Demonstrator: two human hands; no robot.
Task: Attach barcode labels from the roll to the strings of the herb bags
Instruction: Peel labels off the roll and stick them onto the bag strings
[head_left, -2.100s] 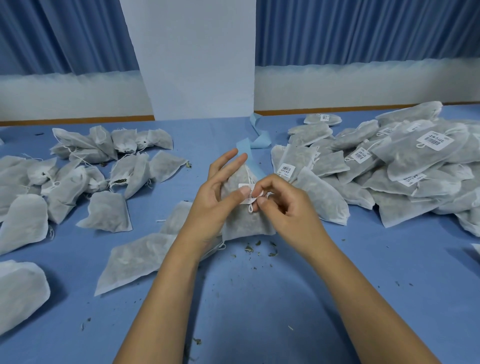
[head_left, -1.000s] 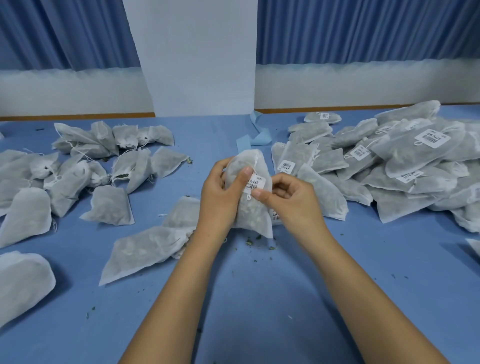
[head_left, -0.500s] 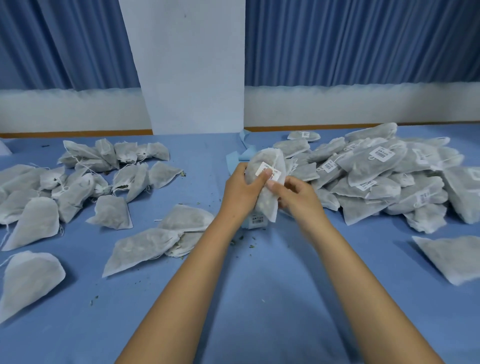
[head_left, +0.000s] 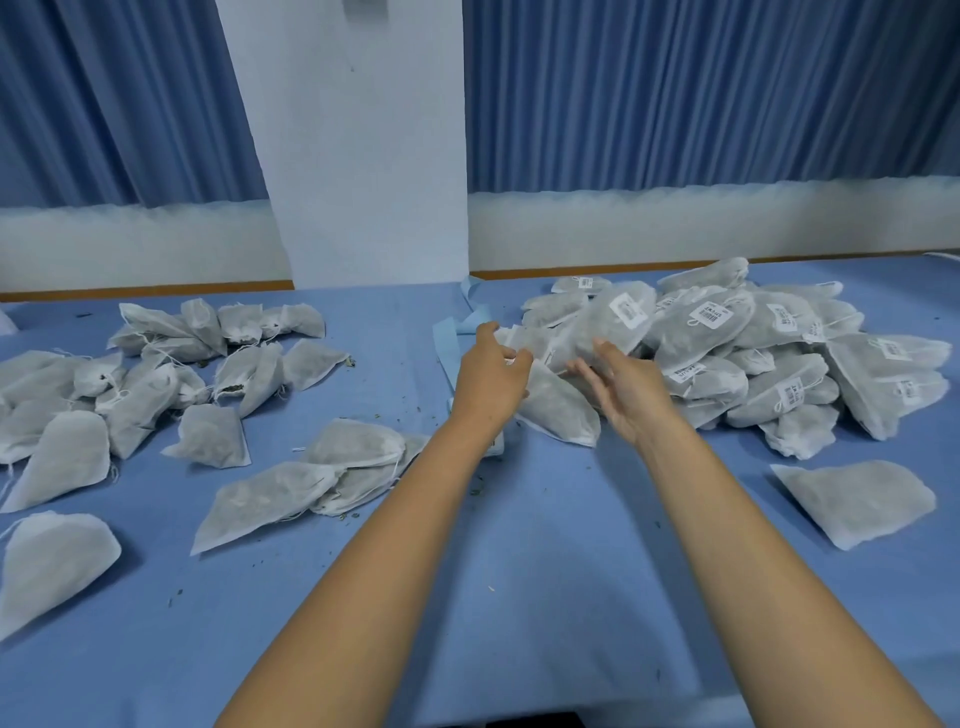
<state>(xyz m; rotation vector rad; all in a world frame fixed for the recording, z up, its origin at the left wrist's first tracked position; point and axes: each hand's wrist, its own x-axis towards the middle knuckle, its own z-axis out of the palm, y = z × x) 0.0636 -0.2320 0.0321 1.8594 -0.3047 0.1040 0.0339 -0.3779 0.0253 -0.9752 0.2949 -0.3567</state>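
The herb bag (head_left: 613, 325) with a barcode label on it lies tilted on the left edge of the labelled pile (head_left: 779, 364). Just below it my right hand (head_left: 623, 395) is spread, fingers straight, fingertips at the bag's lower edge. To its left, my left hand (head_left: 491, 376) hovers with loosely curled fingers and holds nothing. A corner of the label roll (head_left: 497, 446) peeks out under my left wrist. Its blue backing strip (head_left: 447, 345) trails toward the wall. Unlabelled bags (head_left: 156, 395) lie scattered at the left.
The table has a blue cloth (head_left: 545, 571) with herb crumbs on it. A single bag (head_left: 857, 499) lies at the right, several more near my left forearm (head_left: 291, 483). A white pillar (head_left: 363, 156) and blue curtains stand behind the table.
Both hands carried the freshly labelled bag up and to the right, then let it go onto the labelled pile. My head turned right, so more of the pile shows.
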